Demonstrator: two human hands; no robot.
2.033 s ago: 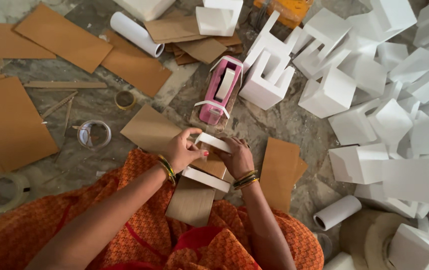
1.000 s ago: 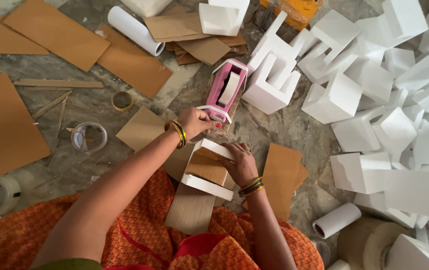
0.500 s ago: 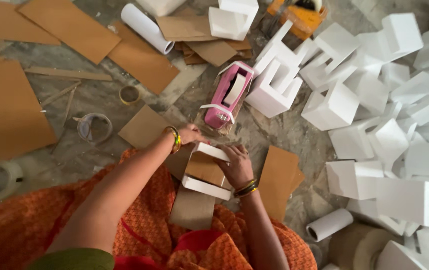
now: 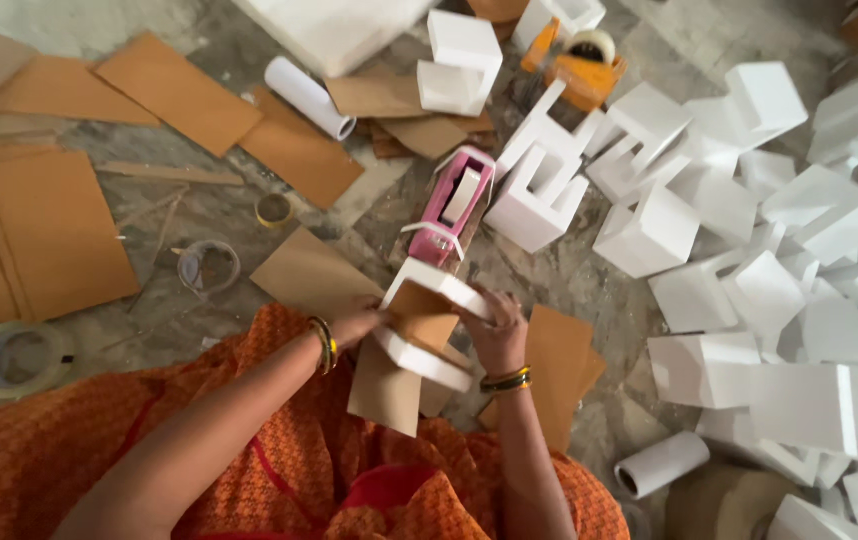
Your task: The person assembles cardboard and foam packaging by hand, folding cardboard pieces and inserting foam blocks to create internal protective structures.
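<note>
Hands met over your lap; your left hand pinched the near edge of the white foam-and-cardboard piece; your right hand clasped its far side; its long axis ran toward the pink tape dispenser just beyond, nearer your right.

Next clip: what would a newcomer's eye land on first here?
Probably the heap of white foam blocks spread over the floor on the right. Next, at centre, the left hand and right hand hold a white-and-brown cardboard piece over an orange-clad lap, with a pink tape dispenser just beyond it. Brown cardboard sheets lie stacked on the left.
</note>
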